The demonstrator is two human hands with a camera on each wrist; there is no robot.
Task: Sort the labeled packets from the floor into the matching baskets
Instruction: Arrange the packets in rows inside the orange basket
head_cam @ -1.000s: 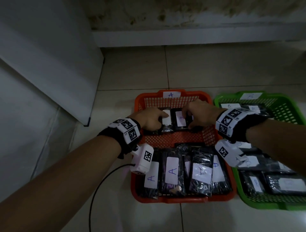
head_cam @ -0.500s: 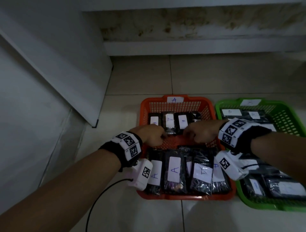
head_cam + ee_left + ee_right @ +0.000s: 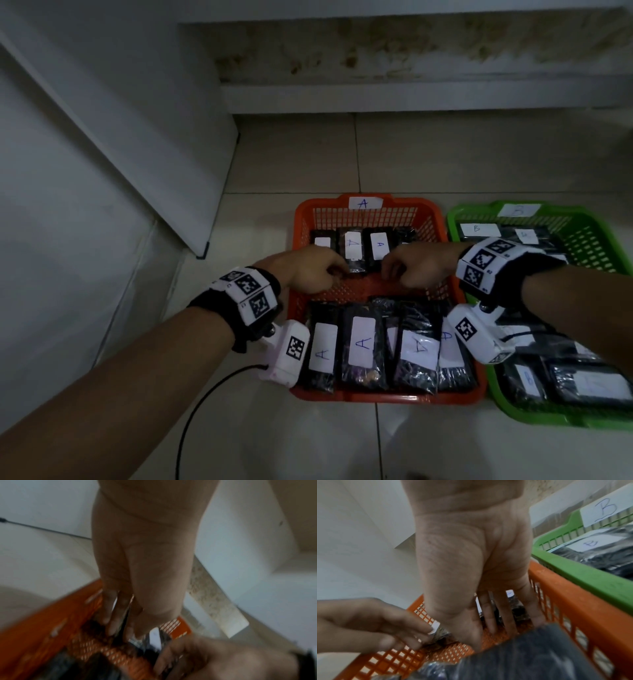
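Note:
An orange basket (image 3: 387, 397) tagged A holds black packets with white A labels: a back row (image 3: 352, 246) and a front row (image 3: 363, 346). Both hands are inside it, between the rows. My left hand (image 3: 337, 272) touches the near end of a back-row packet with its fingertips (image 3: 109, 623); this view is blurred. My right hand (image 3: 388, 270) points straight fingers (image 3: 491, 622) down onto the basket floor, at the near ends of the back-row packets (image 3: 518, 609). Neither hand visibly grips anything. The left hand (image 3: 388, 626) also shows in the right wrist view.
A green basket (image 3: 548, 419) tagged B stands right of the orange one, against its side, and holds black packets with B labels (image 3: 476, 229). A white panel (image 3: 164, 192) leans at the left. A black cable (image 3: 205, 397) runs over the tiled floor.
Both hands have drawn back toward me, from on top of the back-row packets to their near ends. The back row now lies uncovered.

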